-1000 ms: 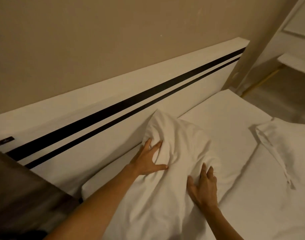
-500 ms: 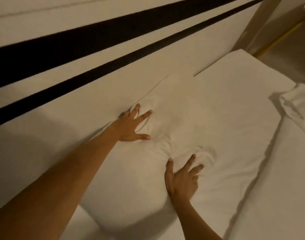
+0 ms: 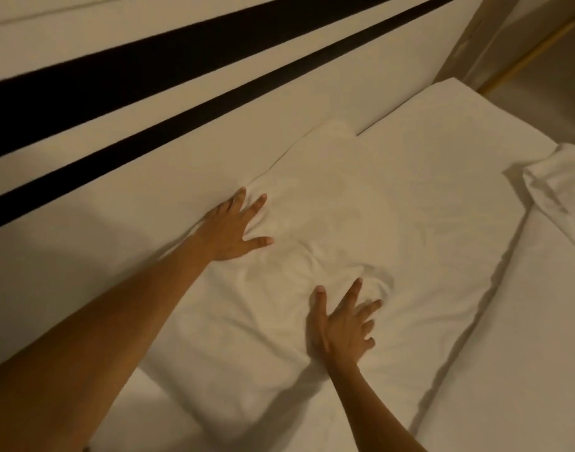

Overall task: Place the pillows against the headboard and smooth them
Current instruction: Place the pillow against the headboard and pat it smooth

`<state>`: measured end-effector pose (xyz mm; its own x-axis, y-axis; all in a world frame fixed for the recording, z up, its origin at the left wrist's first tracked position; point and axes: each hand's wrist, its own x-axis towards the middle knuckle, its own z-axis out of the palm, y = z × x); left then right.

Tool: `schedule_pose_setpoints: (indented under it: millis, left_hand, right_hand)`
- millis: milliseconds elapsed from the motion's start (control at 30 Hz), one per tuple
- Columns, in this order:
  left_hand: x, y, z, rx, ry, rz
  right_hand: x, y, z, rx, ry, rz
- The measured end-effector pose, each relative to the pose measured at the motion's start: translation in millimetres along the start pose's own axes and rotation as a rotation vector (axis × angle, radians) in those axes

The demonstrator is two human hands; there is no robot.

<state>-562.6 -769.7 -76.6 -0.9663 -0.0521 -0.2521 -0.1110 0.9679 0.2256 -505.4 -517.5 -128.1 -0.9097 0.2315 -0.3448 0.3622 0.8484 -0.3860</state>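
Note:
A white pillow (image 3: pixel 338 203) lies flat on the bed with its long edge against the white headboard (image 3: pixel 168 164), which carries two black stripes. My left hand (image 3: pixel 234 230) rests flat on the pillow's edge next to the headboard, fingers spread. My right hand (image 3: pixel 341 324) presses flat on the pillow's near side, fingers apart, with creases between the two hands. A second white pillow (image 3: pixel 563 190) lies crumpled at the right edge of the view, apart from the headboard.
The white sheet (image 3: pixel 514 353) covers the mattress to the right of the pillow. Past the bed's far corner stands a beige wall edge (image 3: pixel 475 37), with floor beyond it (image 3: pixel 547 93).
The bunched, raised pillow has been pressed down flat against the headboard. Both hands opened out flat on it, and the view moved closer to the headboard.

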Motion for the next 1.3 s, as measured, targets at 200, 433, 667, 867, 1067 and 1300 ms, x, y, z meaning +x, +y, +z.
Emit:
schedule_pose_setpoints:
  millis: [200,433,667,867,1067,1300]
  left_hand:
    - [-50,51,14,-0.225,0.287,-0.271]
    - [-64,97,47,-0.225,0.42,-0.45]
    - [-62,51,94,-0.063,0.371,-0.459]
    - [-93,36,103,-0.09,0.353,-0.609]
    - [-141,48,81,-0.185,0.403,-0.812]
    - [-76,87,19,-0.475,0.721,-0.741]
  right_hand:
    - [36,-2,-57,-0.17,0.074,-0.366]
    - [79,-87,-68,-0.172,0.129,-0.9]
    - [118,-100,-10,-0.415,-0.033,-1.017]
    - [172,-68,-49,-0.527,-0.002,-0.827]
    - [195,-77,-103,-0.545,0.129,-0.69]
    - [111,-163,-55,-0.242,0.127,-1.131]
